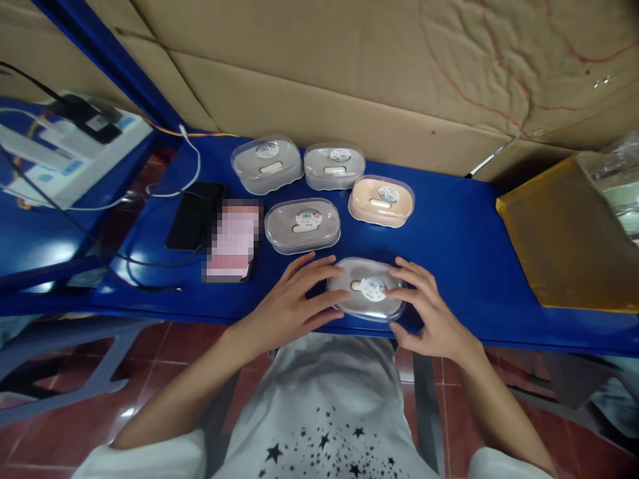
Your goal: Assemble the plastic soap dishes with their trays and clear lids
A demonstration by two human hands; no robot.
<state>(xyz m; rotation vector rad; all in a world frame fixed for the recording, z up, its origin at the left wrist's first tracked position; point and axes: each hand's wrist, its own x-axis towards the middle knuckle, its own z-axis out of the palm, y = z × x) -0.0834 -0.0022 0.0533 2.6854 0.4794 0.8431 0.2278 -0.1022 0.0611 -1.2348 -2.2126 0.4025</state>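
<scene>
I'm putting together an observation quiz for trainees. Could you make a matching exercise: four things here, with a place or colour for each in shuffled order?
1. Container nearest the person
2. Power strip
3. Yellow-edged box
4. Rightmost of the four farther containers

A. Far right
B. Peach
C. Between the left hand and right hand
D. Far left

Pairs: 1-C, 2-D, 3-A, 4-B

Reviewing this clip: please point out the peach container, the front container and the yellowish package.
Peach container (380, 203): head view, pale oblong on its top.
Front container (369, 290): head view, round sticker on its lid.
Yellowish package (569, 236): head view, its broad side.
</scene>
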